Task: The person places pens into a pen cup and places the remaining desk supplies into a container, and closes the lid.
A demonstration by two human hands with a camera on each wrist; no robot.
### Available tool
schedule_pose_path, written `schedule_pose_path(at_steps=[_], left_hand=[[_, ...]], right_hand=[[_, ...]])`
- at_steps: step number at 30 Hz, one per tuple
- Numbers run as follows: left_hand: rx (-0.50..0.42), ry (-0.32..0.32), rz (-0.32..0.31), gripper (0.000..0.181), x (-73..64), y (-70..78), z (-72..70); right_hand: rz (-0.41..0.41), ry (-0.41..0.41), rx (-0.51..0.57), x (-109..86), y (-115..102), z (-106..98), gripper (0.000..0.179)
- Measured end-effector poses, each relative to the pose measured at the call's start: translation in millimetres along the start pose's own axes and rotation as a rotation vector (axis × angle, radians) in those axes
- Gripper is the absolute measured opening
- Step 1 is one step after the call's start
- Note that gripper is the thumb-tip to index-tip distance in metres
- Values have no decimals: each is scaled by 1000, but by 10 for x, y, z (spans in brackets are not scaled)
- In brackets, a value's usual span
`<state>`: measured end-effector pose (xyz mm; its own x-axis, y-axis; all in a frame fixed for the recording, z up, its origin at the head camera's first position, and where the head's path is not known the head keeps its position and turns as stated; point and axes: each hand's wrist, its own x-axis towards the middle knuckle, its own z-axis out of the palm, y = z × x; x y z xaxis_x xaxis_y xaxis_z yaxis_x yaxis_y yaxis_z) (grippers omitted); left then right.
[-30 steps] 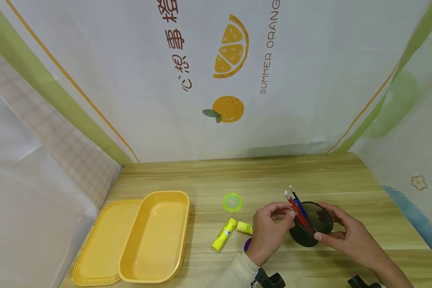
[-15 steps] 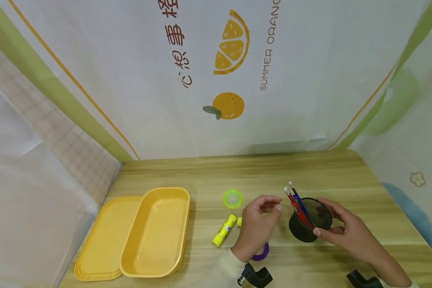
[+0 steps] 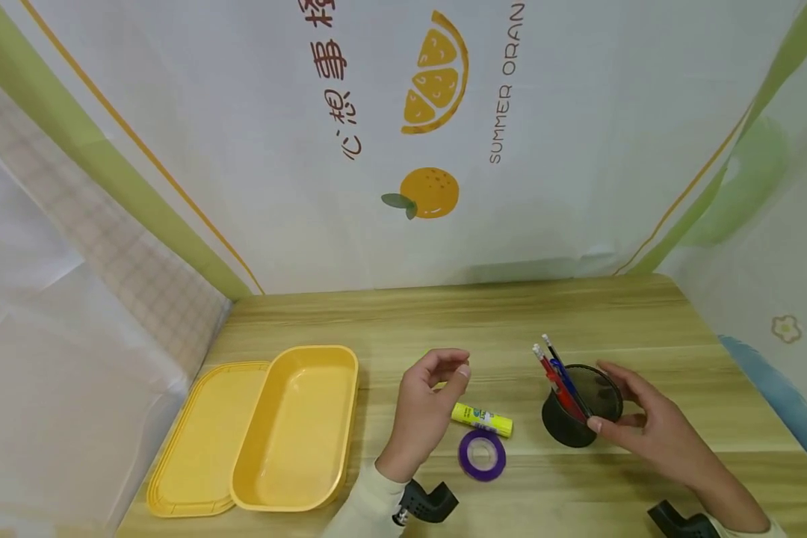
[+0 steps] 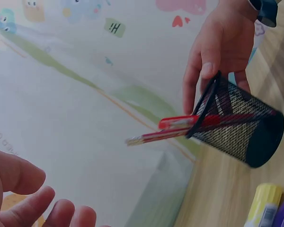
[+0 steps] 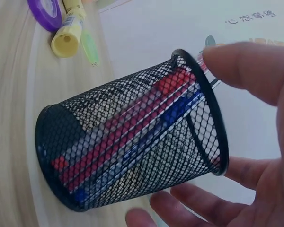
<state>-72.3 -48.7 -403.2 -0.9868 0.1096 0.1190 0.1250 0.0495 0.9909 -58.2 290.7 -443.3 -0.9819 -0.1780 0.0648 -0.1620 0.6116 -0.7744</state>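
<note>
My right hand (image 3: 652,433) grips the rim of a black mesh pen holder (image 5: 132,137), thumb on the near side and fingers round the far side. Inside lean a red pen (image 4: 180,121), a blue pen (image 5: 177,111) and pencils with white erasers, one of them a black pencil (image 3: 557,355). To the left, my left hand (image 3: 422,407) hovers over the table with loosely bent fingers (image 4: 61,213) and nothing between them. It covers part of the yellow glue sticks. One glue stick (image 3: 484,420) shows beside it, just behind a purple tape roll (image 3: 464,465).
A yellow box (image 3: 238,486) stands at the left of the wooden table (image 3: 545,501), overlapping its yellow lid (image 3: 195,441). A green tape roll (image 5: 91,47) lies beyond the glue sticks, mostly hidden by my left hand in the head view. Printed white cloth (image 3: 296,224) hangs behind.
My left hand has let go of the pens in the holder and moved left, over the glue sticks, uncovering the purple tape roll. My right hand stays on the pen holder.
</note>
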Motion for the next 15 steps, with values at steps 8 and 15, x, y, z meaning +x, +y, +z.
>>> schedule_pose_path(at_steps=[8,15], left_hand=[[46,56,-21,23,-57,70,-253],[93,115,-53,26,-154,129,-510]], right_hand=[[-46,165,-8,-44,-76,-1,79],[-156,290,59,-66,-298,19,77]])
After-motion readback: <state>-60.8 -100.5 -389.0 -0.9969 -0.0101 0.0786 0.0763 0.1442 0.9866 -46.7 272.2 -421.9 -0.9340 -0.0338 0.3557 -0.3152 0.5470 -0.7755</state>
